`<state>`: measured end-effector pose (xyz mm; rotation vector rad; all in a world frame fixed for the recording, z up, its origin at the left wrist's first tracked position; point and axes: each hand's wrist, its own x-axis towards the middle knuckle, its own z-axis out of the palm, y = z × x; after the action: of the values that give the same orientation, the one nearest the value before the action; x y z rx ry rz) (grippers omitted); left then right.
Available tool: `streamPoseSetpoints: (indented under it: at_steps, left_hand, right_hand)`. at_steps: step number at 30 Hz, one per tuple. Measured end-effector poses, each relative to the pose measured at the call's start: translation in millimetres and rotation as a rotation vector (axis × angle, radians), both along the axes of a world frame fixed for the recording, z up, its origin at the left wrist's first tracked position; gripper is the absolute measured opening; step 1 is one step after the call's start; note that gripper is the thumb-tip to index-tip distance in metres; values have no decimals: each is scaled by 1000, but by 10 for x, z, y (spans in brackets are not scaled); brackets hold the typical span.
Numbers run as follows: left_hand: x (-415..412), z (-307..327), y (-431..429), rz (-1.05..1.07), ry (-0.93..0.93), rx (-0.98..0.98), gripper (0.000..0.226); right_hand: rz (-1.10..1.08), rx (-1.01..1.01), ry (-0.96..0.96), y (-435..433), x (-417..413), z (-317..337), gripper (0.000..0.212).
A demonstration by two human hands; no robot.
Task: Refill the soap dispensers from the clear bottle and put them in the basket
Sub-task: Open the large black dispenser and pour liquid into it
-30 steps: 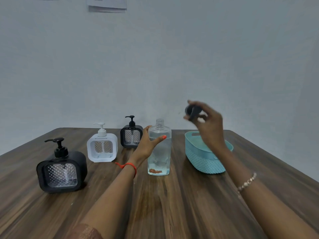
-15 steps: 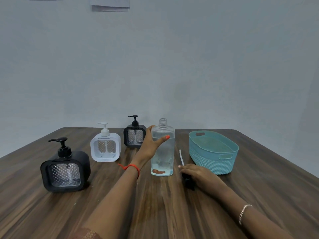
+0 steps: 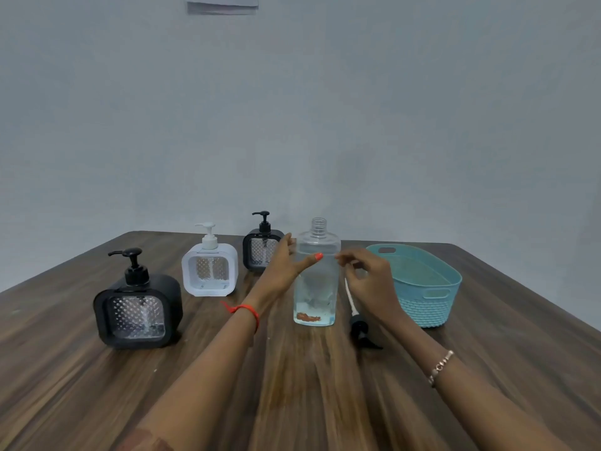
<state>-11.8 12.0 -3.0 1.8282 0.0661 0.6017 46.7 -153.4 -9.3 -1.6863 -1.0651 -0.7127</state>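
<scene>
A clear bottle (image 3: pixel 316 297) stands uncapped in the middle of the wooden table (image 3: pixel 302 395), about two-thirds full of clear liquid. My left hand (image 3: pixel 283 265) grips its upper left side, thumb across the front. Just right of the bottle's shoulder, my right hand (image 3: pixel 370 281) hovers with loosely bent fingers and holds nothing; its fingertips reach the bottle's edge. The bottle's black pump with white tube (image 3: pixel 357 327) lies on the table under my right hand. Three dispensers stand at left with their pumps on: a large black one (image 3: pixel 138 312), a white one (image 3: pixel 209 271) and a small black one (image 3: pixel 260 252).
A teal plastic basket (image 3: pixel 432 307) with nothing visible inside stands to the right of the bottle. A plain wall rises behind the table's far edge. Bare wood lies in front of the bottle, between my forearms.
My right hand laid the black pump on the table, let go of it, and rose to the bottle's right shoulder. My left hand kept its grip on the bottle.
</scene>
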Motion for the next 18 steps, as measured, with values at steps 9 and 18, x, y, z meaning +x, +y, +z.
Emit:
streamPoseSetpoints:
  at_steps: [9,18]
  left_hand:
    - [-983,182,707,281,-81,78,21]
    - [-1982,32,1258,549,-227,-72,5]
  right_hand:
    - [263,5,279,1235,-758,115,16]
    - [457,-276,551,2209,-1339,94,48]
